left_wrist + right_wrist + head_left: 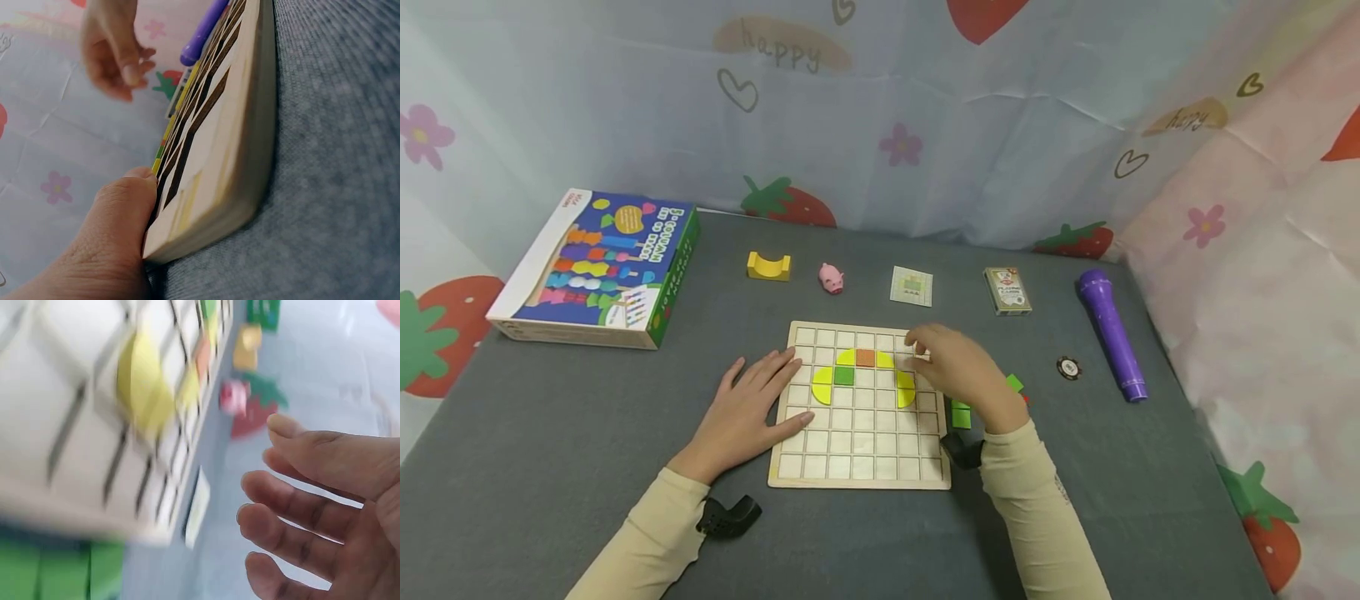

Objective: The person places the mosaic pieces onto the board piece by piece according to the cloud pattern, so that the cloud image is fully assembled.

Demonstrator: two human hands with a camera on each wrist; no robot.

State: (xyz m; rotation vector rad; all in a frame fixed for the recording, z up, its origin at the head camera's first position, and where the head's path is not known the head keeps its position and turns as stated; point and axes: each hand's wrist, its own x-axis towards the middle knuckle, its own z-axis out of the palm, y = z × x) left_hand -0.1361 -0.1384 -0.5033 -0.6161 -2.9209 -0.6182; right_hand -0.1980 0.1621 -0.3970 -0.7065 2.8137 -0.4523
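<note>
A wooden grid board (859, 483) lies on the grey table. On its upper squares sit several yellow curved pieces (822, 387), an orange square tile (865, 358) and a green square tile (844, 377). My left hand (741, 417) rests at the board's left edge, fingers spread and thumb over the lower squares; the left wrist view shows the thumb (122, 206) along the rim. Over the upper right corner hovers my right hand (958, 367). Its fingers (294, 500) are loosely bent with nothing between them. Green tiles (961, 417) lie right of the board, partly hidden by my right arm.
Behind the board are a yellow arched block (768, 267), a pink pig figure (831, 278), a printed card (912, 286) and a playing-card box (1007, 291). A game box (602, 267) lies at left. Rightward lie a poker chip (1069, 367) and a purple microphone (1111, 333).
</note>
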